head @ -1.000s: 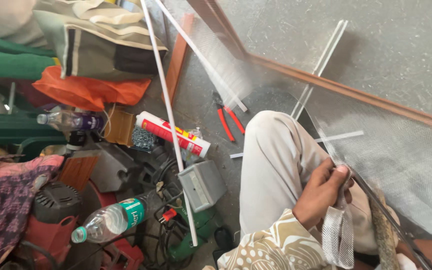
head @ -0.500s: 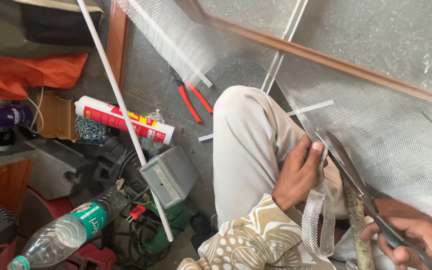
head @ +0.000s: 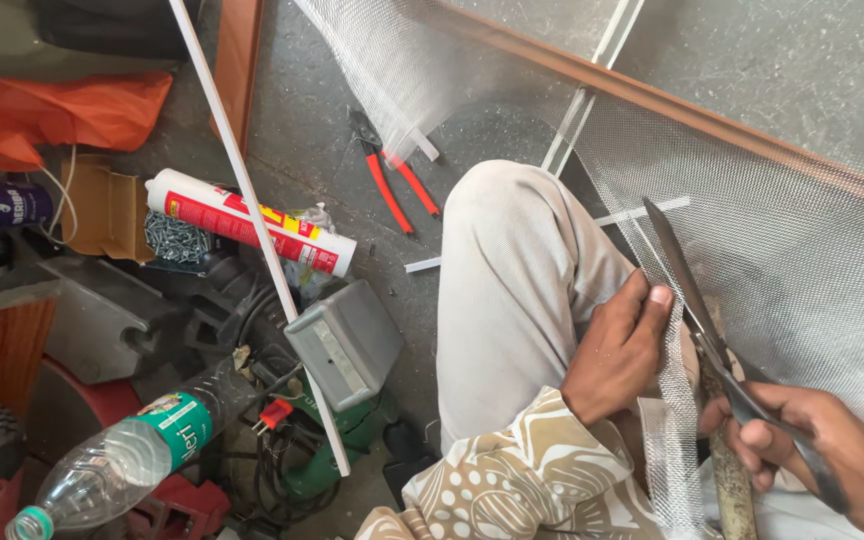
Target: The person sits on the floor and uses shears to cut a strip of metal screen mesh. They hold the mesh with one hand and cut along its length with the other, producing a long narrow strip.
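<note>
My left hand (head: 620, 352) pinches a cut strip of white mesh (head: 674, 420) beside my bent knee in light trousers (head: 517, 270). Large metal scissors (head: 697, 300) sit in my right hand (head: 824, 450) at the lower right, blades pointing up and away, along the edge of the mesh sheet (head: 782, 240). The sheet stretches across a brown wooden frame (head: 712, 120) lying on the concrete floor. The strip hangs down from my left fingers over my lap.
On the left lie red-handled pliers (head: 392, 175), a red and white sealant tube (head: 252, 220), a grey metal box (head: 344, 342), a plastic water bottle (head: 122, 465), a long white rod (head: 252, 220), a box of screws (head: 174, 238), cables and an orange cloth (head: 62, 110).
The view has shifted right and down. My right hand with the scissors has come fully into view, blades raised along the mesh edge. My left hand keeps hold of the strip.
</note>
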